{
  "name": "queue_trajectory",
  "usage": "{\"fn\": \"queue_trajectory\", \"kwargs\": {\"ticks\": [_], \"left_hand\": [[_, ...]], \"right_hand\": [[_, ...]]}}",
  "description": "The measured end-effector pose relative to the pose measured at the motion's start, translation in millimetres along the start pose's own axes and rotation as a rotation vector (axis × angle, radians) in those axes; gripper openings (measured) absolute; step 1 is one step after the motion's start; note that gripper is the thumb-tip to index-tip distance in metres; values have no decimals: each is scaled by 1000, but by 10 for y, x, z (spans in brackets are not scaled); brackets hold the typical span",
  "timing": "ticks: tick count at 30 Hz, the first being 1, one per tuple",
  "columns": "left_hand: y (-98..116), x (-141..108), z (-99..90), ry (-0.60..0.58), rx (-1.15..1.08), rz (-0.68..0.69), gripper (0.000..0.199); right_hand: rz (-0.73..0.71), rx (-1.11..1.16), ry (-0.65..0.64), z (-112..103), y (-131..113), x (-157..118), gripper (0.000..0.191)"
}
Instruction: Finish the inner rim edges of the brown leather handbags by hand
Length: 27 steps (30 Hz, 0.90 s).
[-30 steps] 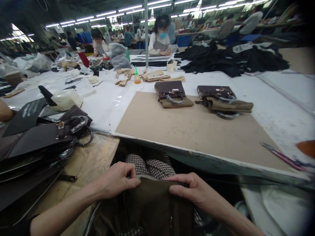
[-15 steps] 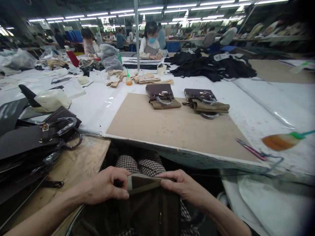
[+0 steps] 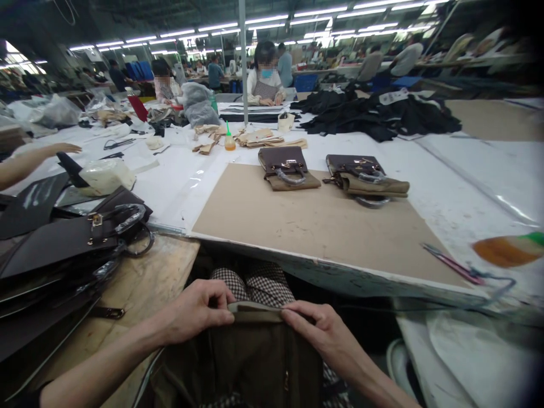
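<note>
Left hand (image 3: 198, 310): pinching brown fabric (image 3: 250, 357) by its edge
Right hand (image 3: 321, 327): pinching too — opening narrower than before
Co-worker's arm (image 3: 32, 163): now visible, left

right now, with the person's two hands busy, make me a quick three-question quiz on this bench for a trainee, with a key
1. Multiple choice: what do the left hand and right hand both grip? a) a clear plastic bag b) the edge of the olive-brown fabric piece c) a sheet of brown paper
2. Count: how many brown handbags lie at the far edge of the tan board?
3. True or false: the pink-handled snips lie nearer the right hand than the left.

Key: 1 b; 2 two; 3 true
</note>
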<state>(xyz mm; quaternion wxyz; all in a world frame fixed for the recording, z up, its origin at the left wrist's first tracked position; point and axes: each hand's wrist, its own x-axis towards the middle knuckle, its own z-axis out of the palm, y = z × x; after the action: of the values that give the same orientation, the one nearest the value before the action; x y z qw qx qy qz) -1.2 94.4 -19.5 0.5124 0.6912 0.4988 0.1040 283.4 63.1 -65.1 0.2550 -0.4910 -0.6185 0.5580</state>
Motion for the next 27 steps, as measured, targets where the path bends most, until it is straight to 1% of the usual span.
{"fn": "queue_trajectory", "kwargs": {"ticks": [2, 6, 13, 17, 22, 27], "left_hand": [[-2, -3, 1, 28, 2, 2, 22], [-16, -1, 7, 29, 18, -23, 25], [38, 14, 13, 67, 150, -102, 25], [70, 34, 21, 82, 221, -112, 26], [87, 69, 35, 98, 265, -129, 27], [83, 112, 41, 111, 281, -180, 30]], "right_hand": [[3, -8, 11, 9, 52, -5, 41], [-2, -6, 3, 9, 105, -15, 40], [-5, -41, 21, -3, 124, -45, 36], [3, -46, 30, -14, 124, -40, 37], [19, -69, 25, -9, 114, -35, 42], [-11, -61, 28, -6, 129, -32, 38]]}}
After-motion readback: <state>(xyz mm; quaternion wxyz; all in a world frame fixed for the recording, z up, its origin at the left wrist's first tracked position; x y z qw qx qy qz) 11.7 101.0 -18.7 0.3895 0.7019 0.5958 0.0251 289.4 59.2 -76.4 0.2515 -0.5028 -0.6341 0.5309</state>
